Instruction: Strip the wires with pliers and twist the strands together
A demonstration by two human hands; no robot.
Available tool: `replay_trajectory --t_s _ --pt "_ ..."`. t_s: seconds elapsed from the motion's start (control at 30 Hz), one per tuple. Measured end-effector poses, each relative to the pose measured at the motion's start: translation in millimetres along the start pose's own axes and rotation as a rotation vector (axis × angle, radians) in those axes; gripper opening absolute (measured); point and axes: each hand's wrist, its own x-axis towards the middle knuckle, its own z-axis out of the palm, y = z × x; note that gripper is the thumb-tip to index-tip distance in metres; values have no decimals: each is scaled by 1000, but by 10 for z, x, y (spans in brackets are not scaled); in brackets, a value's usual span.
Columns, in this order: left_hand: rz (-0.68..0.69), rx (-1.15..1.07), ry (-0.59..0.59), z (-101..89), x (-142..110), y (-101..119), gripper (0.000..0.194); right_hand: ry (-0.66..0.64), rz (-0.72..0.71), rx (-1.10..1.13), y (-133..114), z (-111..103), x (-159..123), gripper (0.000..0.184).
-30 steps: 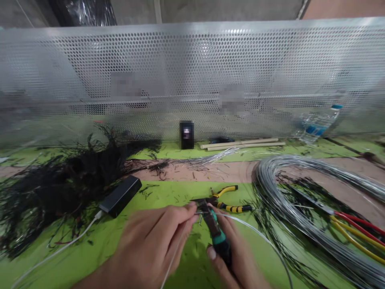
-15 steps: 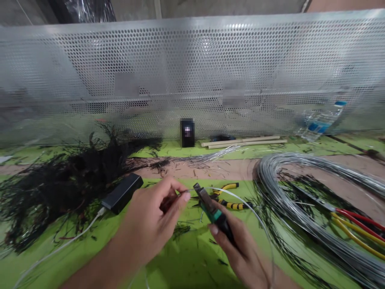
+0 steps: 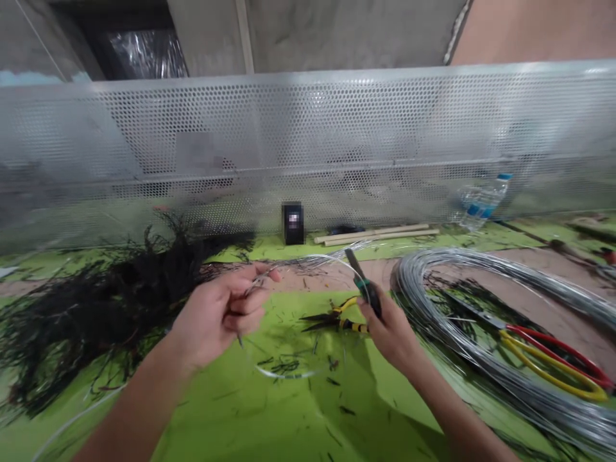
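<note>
My left hand (image 3: pixel 219 314) is closed, with a thin silvery wire (image 3: pixel 289 374) pinched in its fingers. This wire bends in a wide loop between both hands, one side arching above and the other sagging below. In my right hand (image 3: pixel 392 324) are pliers (image 3: pixel 366 289) with black and green grips, jaws pointing up and left. Part of the wire passes by the pliers; whether they clamp it I cannot tell. Between the hands, long-nose pliers (image 3: pixel 327 319) with yellow and black handles lie spread on the green surface.
A large coil of wire (image 3: pixel 414 269) lies at right, with red-and-yellow-handled scissors (image 3: pixel 524 340) inside it. Tangled black strands (image 3: pixel 129 276) heap up at left. Behind are wooden sticks (image 3: pixel 375 236), a blurred black box (image 3: pixel 293 224), a water bottle (image 3: pixel 484 204) and a perforated metal panel (image 3: pixel 298 135).
My hands have moved apart, the left one leftward, the right one up with its pliers away from the left fingertips. The wire now loops between them. The view has tilted up.
</note>
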Motion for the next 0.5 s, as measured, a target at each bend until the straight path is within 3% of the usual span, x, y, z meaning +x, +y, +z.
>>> replay_trajectory --t_s 0.1,0.27,0.37,0.5 --pt "78 38 19 24 -55 20 38 113 42 121 -47 -59 5 42" --pt "275 173 166 149 -210 -3 29 229 -40 330 -287 -205 -133 38" --pt "489 518 352 298 -341 -35 21 111 -97 410 -389 -165 -317 36" --pt "760 923 451 483 -454 -56 13 -204 -181 411 -415 38 -561 40"
